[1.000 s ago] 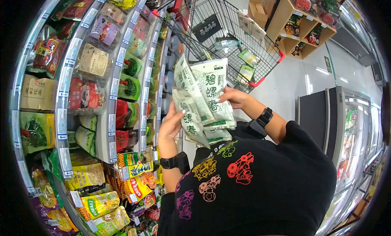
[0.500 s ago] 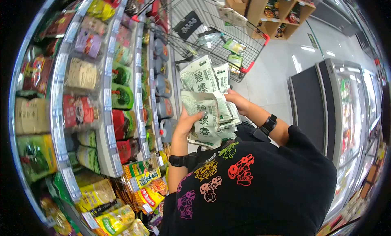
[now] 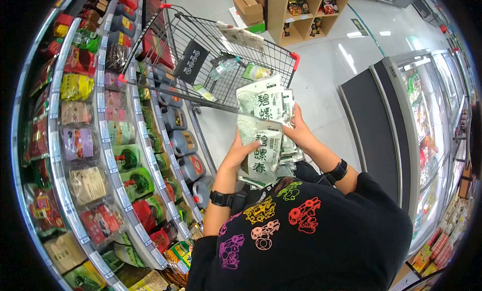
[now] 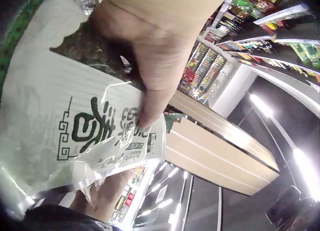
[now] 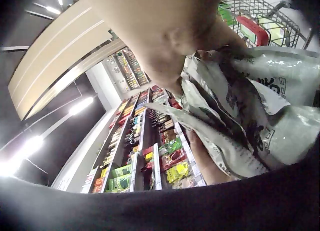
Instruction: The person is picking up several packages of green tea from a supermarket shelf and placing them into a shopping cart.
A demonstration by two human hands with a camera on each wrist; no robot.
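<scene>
Several white-and-green plastic bags with large dark Chinese characters are held in front of the body. My left hand point(image 3: 235, 154) grips the front bag point(image 3: 262, 163) by its left side, its thumb lying across the printed face. The left wrist view shows that thumb pressing on the bag point(image 4: 90, 121) near its edge. On the other side, my right hand point(image 3: 300, 131) holds the rest of the bunch at its right edge. Another bag point(image 3: 261, 95) stands up behind the front one. Crumpled bag edges point(image 5: 215, 105) bunch at the right hand in the right wrist view.
Ahead is a wire shopping cart point(image 3: 221, 45) holding a clear bottle point(image 3: 225, 67) and green-and-yellow packets point(image 3: 258, 71). Shelves of packaged food point(image 3: 90, 183) run along the left, with big jugs point(image 3: 183, 141) low down. A glass-door freezer point(image 3: 422, 115) stands at right.
The bags went from spread apart to closer together, with the front one turned more upright and facing me. The head view has swung, so the cart now appears further left.
</scene>
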